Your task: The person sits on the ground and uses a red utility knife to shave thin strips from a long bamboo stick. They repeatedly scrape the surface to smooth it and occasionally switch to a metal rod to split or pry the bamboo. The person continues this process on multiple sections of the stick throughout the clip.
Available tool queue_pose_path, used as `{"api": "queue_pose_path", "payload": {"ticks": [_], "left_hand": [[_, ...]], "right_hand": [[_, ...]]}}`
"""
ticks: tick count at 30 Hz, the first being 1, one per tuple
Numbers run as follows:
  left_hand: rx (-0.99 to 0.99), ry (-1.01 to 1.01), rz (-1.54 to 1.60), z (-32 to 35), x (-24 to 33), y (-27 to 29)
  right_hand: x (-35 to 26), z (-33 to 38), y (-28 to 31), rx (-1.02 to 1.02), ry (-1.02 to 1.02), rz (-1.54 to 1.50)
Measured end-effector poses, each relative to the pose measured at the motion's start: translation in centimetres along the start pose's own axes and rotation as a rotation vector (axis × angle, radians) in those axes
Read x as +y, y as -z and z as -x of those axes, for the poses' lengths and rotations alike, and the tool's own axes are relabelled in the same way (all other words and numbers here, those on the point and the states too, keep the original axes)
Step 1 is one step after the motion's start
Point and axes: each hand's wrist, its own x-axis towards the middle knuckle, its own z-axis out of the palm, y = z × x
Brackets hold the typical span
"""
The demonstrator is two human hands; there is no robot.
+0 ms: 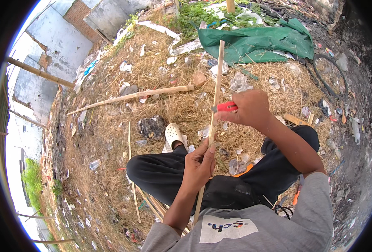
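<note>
A long, thin strip of bamboo (219,71) stands almost upright in front of me, its lower end running down past my lap. My left hand (199,164) is closed around it near its middle, thumb laid along the strip. Higher up, my right hand (249,110) grips a red-handled utility knife (227,107). The knife's tip meets the strip's edge, though the blade itself is mostly hidden. Several more bamboo strips (152,206) lie beside my left leg, and one thin strip (132,168) rests alone on the grass.
Dry grass and litter cover the ground. A bamboo pole (131,96) lies ahead to the left, close to a dark stone (152,127). A green tarp (261,42) is spread at the far side, with black hose (332,75) to its right. Broken walls (58,35) stand far left.
</note>
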Motion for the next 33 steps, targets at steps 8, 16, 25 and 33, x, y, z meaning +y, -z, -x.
{"api": "queue_pose_path", "payload": {"ticks": [8,16,25,33], "left_hand": [[0.063,0.037,0.187,2.1,-2.2,0.5],[0.08,-0.005,0.077,1.8,0.0,-1.6],[-0.063,0.076,0.267,1.1,0.0,-1.6],[-0.106,0.185,0.351,4.3,-1.2,-1.0]], "right_hand": [[1.4,0.6,2.8,-0.039,-0.154,-0.174],[-1.9,1.7,1.9,-0.15,0.064,-0.235],[-0.5,1.3,1.5,-0.015,0.135,-0.06],[2.2,0.0,1.8,-0.062,-0.035,-0.03]]}}
